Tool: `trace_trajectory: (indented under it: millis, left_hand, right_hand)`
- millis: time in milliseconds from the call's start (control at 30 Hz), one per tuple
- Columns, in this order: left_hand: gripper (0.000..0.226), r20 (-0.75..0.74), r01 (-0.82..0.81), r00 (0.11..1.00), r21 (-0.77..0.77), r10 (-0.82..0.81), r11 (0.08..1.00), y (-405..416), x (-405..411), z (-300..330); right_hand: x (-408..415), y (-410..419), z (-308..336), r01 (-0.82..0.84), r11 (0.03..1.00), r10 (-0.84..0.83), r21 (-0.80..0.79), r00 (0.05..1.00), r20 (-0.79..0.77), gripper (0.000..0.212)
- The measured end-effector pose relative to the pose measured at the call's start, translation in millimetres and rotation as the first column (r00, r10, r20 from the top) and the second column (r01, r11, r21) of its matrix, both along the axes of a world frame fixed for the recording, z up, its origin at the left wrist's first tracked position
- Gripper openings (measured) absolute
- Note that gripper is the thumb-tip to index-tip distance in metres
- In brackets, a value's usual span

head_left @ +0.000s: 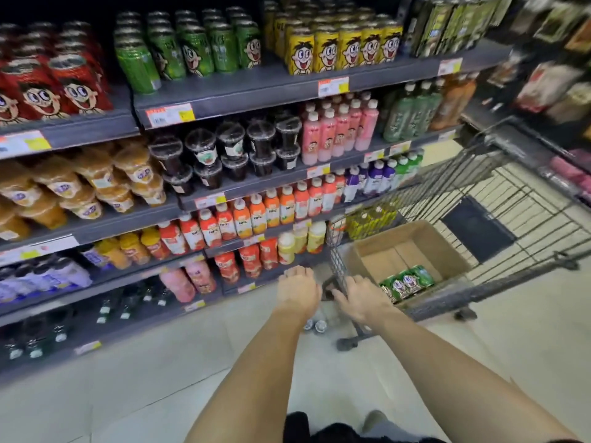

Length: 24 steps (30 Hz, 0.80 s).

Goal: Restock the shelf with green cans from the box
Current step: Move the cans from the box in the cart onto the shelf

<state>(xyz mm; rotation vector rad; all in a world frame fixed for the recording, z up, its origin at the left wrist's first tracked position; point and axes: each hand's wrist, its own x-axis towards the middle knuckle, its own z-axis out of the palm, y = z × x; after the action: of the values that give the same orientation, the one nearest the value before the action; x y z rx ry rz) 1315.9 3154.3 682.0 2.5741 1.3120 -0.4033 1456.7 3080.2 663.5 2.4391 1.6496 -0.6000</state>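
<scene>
Cans [406,284] in box [444,251], shelf [256,87] left.

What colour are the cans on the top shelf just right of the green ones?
Yellow cans with a cartoon face printed on the front, seen in the head view.

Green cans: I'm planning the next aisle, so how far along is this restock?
Done: green cans already stand in rows on the top shelf. In hand: nothing; the left hand and right hand are both empty, reaching toward the cart. Left: a few green cans lie in the nearly empty box.
</scene>
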Motion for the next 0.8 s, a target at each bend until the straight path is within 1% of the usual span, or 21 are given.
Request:
trace_trajectory:
  millis: [200,333,400,467,667,800]
  left_hand:
    - [0.048,0.003,0.105,0.994,0.017,-0.105,0.994,-34,82,5]
    - [0.049,0.01,0.134,0.991,-0.031,-0.133,0.991,-67,146,4]
    - [0.05,0.022,0.113,0.994,-0.07,-0.112,0.991,-80,178,6]
    - [0.05,0.039,0.081,0.996,-0.097,-0.077,0.992,-90,210,10]
    - [0.048,0.019,0.109,0.994,-0.071,-0.108,0.991,-121,297,15]
    - [0.042,-0.004,0.188,0.982,-0.016,-0.188,0.982,-142,327,11]
  right_hand:
    - [76,-54,6,0.144,0.99,-0.144,0.006,0.99,0.002,0.052]
    - [136,-93,9,0.234,0.972,-0.233,0.024,0.972,-0.022,0.055]
    - [166,-111,11,0.253,0.967,-0.253,0.017,0.967,-0.024,0.058]
    - [195,-128,11,0.278,0.96,-0.278,0.013,0.96,-0.041,0.057]
    - [279,-165,16,0.282,0.959,-0.282,0.005,0.959,-0.028,0.056]
    - [325,-174,20,0.318,0.947,-0.313,0.045,0.945,-0.096,0.052]
